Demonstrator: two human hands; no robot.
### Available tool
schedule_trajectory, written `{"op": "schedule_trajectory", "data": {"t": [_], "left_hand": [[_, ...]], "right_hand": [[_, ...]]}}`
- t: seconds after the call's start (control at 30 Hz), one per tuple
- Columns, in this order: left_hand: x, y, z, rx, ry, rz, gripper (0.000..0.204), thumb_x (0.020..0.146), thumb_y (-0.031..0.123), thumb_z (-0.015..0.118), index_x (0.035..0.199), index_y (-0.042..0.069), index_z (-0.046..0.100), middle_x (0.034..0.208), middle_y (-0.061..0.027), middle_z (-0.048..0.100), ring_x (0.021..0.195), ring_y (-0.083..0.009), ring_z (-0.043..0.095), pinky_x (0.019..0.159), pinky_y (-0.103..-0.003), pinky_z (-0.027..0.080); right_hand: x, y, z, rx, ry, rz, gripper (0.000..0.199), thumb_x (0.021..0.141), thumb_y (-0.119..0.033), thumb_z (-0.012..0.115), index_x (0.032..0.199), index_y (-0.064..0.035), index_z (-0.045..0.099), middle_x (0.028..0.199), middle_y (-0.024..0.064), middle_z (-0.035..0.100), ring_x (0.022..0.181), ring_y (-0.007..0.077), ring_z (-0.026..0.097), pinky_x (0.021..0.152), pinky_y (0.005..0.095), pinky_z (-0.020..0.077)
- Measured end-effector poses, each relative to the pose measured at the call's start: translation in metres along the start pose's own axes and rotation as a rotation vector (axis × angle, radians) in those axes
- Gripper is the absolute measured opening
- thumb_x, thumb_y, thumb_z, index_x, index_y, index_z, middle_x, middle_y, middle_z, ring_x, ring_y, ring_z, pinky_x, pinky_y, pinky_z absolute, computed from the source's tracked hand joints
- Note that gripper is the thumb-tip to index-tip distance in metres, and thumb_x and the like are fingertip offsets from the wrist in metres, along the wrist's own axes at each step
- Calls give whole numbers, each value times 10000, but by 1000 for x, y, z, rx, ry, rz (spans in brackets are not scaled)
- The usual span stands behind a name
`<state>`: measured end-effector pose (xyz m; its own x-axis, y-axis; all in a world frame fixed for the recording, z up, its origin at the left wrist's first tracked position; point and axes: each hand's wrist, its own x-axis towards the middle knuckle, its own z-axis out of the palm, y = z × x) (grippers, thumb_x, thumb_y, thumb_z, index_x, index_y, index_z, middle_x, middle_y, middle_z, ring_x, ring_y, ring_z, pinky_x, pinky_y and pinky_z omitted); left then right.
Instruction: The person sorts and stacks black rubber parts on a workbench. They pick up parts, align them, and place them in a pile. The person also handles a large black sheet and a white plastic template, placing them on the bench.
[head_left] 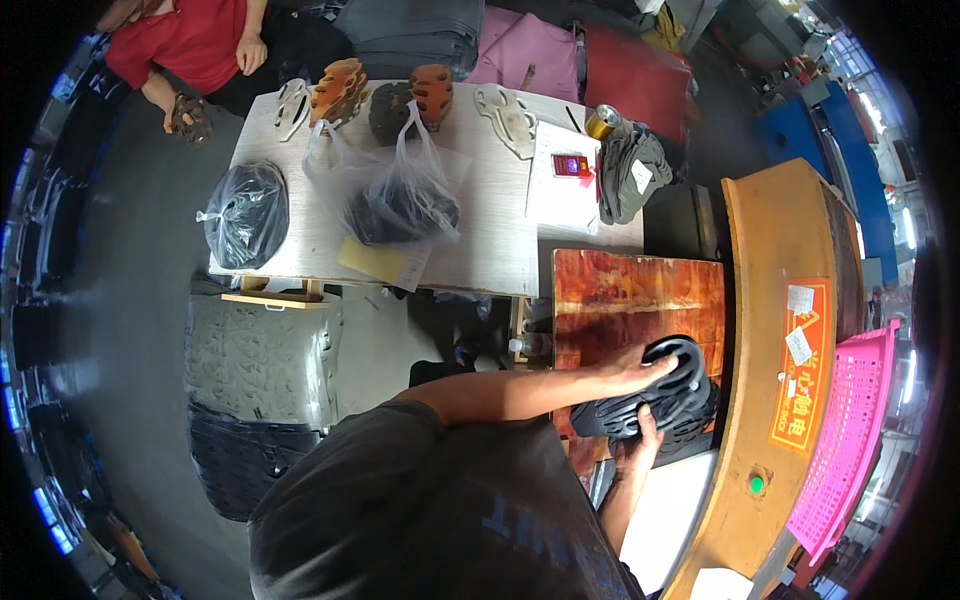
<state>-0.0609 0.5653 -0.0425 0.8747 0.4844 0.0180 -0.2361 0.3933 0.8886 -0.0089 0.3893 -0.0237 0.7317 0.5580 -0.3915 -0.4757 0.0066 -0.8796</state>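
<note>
Black layered pieces (690, 388) are over the red-brown desk (640, 290), grasped by both hands: the left hand (640, 370) at their upper part, the right hand (645, 445) below. Beyond, a pale desk (500, 225) bears 2 plastic bags (247, 220); rightward stands a pink basket (850, 430).

The left arm (520, 393) leaves its short sleeve at the upper edge of the dark shirt (400, 500) and stretches nearly straight, bare to the wrist, out past the shirt. The left hand (640, 371) sits well clear of the shirt, back up, fingers closed in a grip. The right forearm (622, 500) rises steeply from beside the shirt's lower edge. The right hand (641, 445) grips too, near the left, thumb extended.
</note>
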Motion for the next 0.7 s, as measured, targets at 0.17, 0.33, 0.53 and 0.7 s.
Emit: {"op": "schedule_trajectory", "data": {"t": [0.17,0.33,0.53,0.7], "left_hand": [[-16,-46,-33,231,25,-605,595,1017,456,631,1395,-3,625,1256,-189,701,1198,-306,659,1015,-419,505],[-21,-70,-27,274,128,-709,668,982,430,631,1407,-83,574,1381,-277,635,1316,-365,605,1075,-437,485],[-19,-44,-17,331,174,-767,650,997,401,640,1382,-116,564,1383,-282,619,1314,-376,594,1066,-440,480],[-18,-40,-23,282,134,-724,643,994,407,642,1360,-117,576,1352,-263,634,1262,-340,616,1028,-433,492]], "right_hand": [[0,31,-5,254,12,388,626,920,-358,811,1417,-41,601,1393,119,670,1263,314,646,1083,493,532],[-5,50,-9,326,83,337,677,907,-379,817,1438,-30,582,1417,126,654,1279,333,627,1107,516,503],[4,51,0,235,101,247,642,898,-344,805,1417,-26,600,1380,127,674,1257,323,636,1122,490,488],[15,55,-6,364,-6,232,581,900,-298,775,1380,-8,626,1351,141,693,1232,334,658,1123,495,493]]}}
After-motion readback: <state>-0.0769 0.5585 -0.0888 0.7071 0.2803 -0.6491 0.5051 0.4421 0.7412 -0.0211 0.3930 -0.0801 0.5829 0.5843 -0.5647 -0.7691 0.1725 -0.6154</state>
